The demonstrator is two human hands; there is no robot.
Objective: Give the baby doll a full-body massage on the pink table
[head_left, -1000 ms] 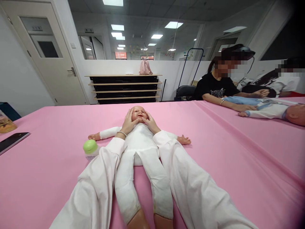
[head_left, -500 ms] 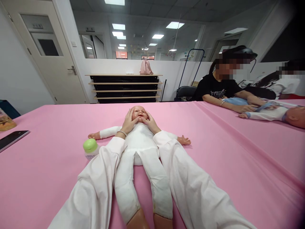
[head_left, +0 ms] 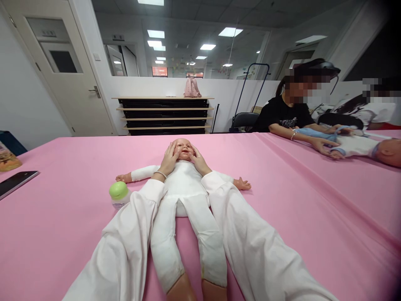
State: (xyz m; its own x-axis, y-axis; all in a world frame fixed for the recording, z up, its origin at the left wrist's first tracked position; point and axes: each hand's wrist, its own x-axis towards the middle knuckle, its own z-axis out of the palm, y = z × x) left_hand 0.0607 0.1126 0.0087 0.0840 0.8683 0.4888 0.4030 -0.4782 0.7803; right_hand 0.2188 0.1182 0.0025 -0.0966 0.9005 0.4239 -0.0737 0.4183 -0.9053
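A baby doll (head_left: 187, 179) with a white cloth body lies on its back, arms spread out and legs toward me. My left hand (head_left: 169, 159) rests along one side of the doll's face, fingers stretched up past the cheek and thumb on the cheek near the mouth. On the other cheek lies my right hand (head_left: 200, 160), its fingers straight along the side of the head and its thumb beside the mouth. Both palms touch the face without closing round it. Beside my left sleeve stands a jar with a green lid (head_left: 118, 191).
The table has a pink cloth (head_left: 282, 200). A phone (head_left: 17, 184) lies at its left edge near a printed packet (head_left: 8, 159). At the right, a person in a black shirt (head_left: 288, 115) handles another doll (head_left: 360, 146). Behind are a shelf (head_left: 163, 108) and a pink backpack (head_left: 192, 88).
My thumbs have slid outward from beside the doll's chin and mouth onto its cheeks. The co-worker's hands have shifted over the other doll. The doll before me lies in the same place.
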